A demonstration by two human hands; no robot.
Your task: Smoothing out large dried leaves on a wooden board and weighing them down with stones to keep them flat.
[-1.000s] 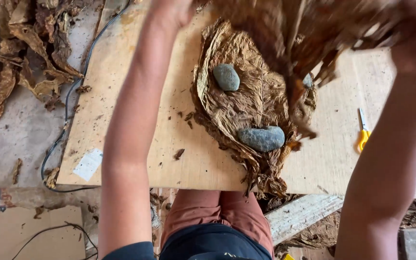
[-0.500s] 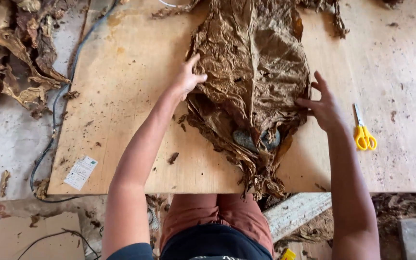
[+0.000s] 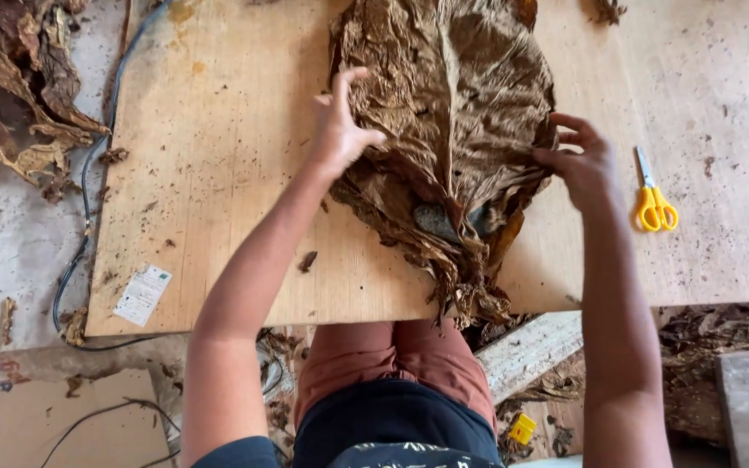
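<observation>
Plywood board (image 3: pixel 218 191) under everything. Big dried leaf (image 3: pixel 452 113) lies flat on it, a grey stone (image 3: pixel 431 221) showing under its near edge. Scissors (image 3: pixel 654 201) off right. My left hand (image 3: pixel 340 130) and right hand (image 3: pixel 587 169) press the leaf's edges, fingers spread, gripping nothing.

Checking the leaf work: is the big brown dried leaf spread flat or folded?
Spread: big brown dried leaf lies open, midrib showing, both hands at its edges.

A plywood worktop (image 3: pixel 218 173) carries a stack of dried leaves (image 3: pixel 452 130) at 12 o'clock; yellow scissors (image 3: pixel 654 201) at 3; a paper label (image 3: pixel 142 295) at 8.
</observation>
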